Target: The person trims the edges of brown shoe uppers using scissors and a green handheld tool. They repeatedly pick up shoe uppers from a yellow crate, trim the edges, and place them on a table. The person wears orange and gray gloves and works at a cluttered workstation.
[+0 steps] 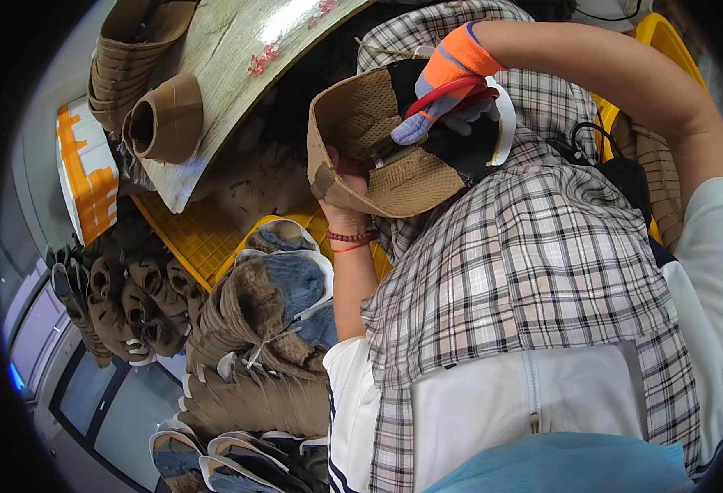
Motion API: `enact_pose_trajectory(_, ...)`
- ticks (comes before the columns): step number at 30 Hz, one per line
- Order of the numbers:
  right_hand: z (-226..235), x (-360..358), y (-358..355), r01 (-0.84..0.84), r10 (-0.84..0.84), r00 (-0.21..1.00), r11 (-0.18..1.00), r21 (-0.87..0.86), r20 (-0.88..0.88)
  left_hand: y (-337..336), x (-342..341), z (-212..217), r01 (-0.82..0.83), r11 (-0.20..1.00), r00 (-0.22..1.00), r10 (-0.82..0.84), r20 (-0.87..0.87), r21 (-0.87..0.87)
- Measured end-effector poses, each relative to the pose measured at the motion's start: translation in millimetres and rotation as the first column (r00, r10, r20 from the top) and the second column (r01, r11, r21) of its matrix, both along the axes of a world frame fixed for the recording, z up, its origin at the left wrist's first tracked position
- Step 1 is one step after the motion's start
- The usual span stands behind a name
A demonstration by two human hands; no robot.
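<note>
A brown shoe upper (415, 187) with a mesh-textured lining, a black inner part and a white edge is held up above my lap. My bare left hand (346, 182), with a red bead bracelet at the wrist, grips its near left side, the fingers partly inside. My right hand (452, 92) wears a grey-purple glove with an orange cuff and is closed around red-handled scissors (442, 92). It reaches into the upper's opening. The blades are mostly hidden and seem to point at the lining near my left fingers.
A wood-patterned table (238, 74) at the upper left bears a stack of brown uppers (127, 62) and a single brown upper (168, 119). Below it stands a yellow crate (189, 238). Fur-lined uppers (254, 316) are piled at my left. A plaid apron (525, 271) covers my lap.
</note>
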State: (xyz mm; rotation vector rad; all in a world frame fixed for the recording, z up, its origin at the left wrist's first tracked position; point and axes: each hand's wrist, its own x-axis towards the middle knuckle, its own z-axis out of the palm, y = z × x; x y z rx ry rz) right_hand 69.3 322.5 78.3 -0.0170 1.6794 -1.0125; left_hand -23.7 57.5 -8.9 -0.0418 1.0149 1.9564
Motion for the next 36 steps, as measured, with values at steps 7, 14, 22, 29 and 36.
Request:
enact_pose_trajectory(7, -11, 3, -4, 0.056, -0.054, 0.997, 0.998, 0.033, -0.058, 6, 3, 11, 0.045, 0.998, 0.997, -0.047, -0.057, -0.047)
enact_pose_trajectory(14, -6, 11, -17, 0.191, -0.154, 0.968, 0.966, 0.177, -0.2, 11, 7, 21, 0.053, 0.998, 0.996, -0.055, -0.074, -0.032)
enact_pose_trajectory(22, 10, 41, -23, 0.185, -0.126, 0.945, 0.967, 0.173, -0.303, -5, -4, -1, 0.076, 0.994, 0.997, -0.077, 0.008, 0.085)
enact_pose_trajectory(29, -28, 74, 19, 0.289, -0.252, 0.956, 0.9, -0.325, 0.152, -35, -5, -23, 0.125, 0.93, 0.902, -0.252, -0.35, -0.347)
enact_pose_trajectory(36, -70, 130, 45, 0.216, -0.35, 0.917, 0.84, -0.497, -0.192, -12, 23, 221, -0.378, 0.843, -0.311, -0.504, -0.806, -0.382)
